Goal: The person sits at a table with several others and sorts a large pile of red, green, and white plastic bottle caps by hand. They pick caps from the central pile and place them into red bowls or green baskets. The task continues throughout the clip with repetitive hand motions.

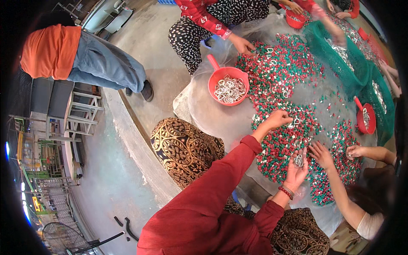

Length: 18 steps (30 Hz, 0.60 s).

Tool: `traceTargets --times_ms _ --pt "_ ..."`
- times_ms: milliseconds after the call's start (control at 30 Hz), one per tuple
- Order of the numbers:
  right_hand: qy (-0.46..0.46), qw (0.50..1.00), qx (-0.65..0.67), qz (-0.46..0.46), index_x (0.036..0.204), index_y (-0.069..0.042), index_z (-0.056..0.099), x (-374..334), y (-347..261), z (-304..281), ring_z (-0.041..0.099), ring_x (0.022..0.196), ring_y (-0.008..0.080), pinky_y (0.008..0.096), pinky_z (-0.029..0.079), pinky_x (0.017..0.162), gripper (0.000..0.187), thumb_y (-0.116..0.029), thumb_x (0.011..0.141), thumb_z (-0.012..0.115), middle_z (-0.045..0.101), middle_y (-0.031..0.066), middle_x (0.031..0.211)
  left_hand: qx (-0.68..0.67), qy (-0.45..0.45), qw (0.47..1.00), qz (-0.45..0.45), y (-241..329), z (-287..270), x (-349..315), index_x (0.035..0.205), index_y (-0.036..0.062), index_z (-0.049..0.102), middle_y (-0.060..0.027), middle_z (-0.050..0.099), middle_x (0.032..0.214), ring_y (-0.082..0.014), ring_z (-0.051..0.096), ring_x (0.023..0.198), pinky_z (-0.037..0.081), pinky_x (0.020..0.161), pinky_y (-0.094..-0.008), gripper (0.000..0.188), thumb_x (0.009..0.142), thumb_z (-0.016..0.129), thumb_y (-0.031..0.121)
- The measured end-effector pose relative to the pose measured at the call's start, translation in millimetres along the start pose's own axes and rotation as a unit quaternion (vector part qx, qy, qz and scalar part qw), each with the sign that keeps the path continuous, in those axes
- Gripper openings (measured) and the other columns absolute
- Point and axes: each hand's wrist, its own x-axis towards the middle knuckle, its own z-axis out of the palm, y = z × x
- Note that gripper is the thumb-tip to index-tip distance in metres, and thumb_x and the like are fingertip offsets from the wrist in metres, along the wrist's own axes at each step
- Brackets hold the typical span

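Note:
My left hand [275, 120] reaches over a spread of small red, green and white pieces [284, 146], its fingers pinched together at a silver metal ring [296, 121]. Nearer to me, my right hand [296, 172] is turned palm up and cradles several silver metal rings [298, 160]. A beaded red bracelet [286, 192] circles the right wrist. More metal rings lie scattered among the pieces, such as one metal ring [285, 92] farther off. Left of the pile stands a red scoop [211, 91] with a handle, filled with such rings.
Co-workers' hands work around the pile: a spread hand [321, 156] beside my right hand and another hand [242, 44] at the far side. Green netting [314, 36] holds metal parts. Another red scoop [372, 121] sits at the right. A person in orange [51, 51] stands at the left.

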Motion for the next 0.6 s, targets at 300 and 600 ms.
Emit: traceTargets --times_ms 300,600 --pt "0.054 0.910 -0.371 -0.175 0.125 0.004 0.048 1.5 30.1 48.1 0.058 0.093 0.0217 0.0301 0.049 0.079 0.040 -0.006 0.086 0.047 0.056 0.0136 0.112 -0.734 -0.119 0.654 -0.139 12.3 61.0 -81.8 0.095 0.0081 0.060 -0.0038 0.063 0.085 -0.0197 0.063 0.076 0.055 0.067 -0.0357 0.021 0.089 0.056 0.028" --pt "-0.102 0.562 -0.709 -0.413 0.107 0.002 0.061 -16.2 80.1 70.0 0.053 0.112 0.0339 0.0421 0.044 0.093 0.024 0.003 0.086 0.048 0.057 0.0160 0.113 -0.868 -0.007 0.489 -0.087 -9.9 42.1 -69.6 0.091 0.0062 0.059 -0.0106 0.061 0.094 -0.0244 0.058 0.085 0.052 0.071 -0.0375 0.024 0.087 0.052 0.028"
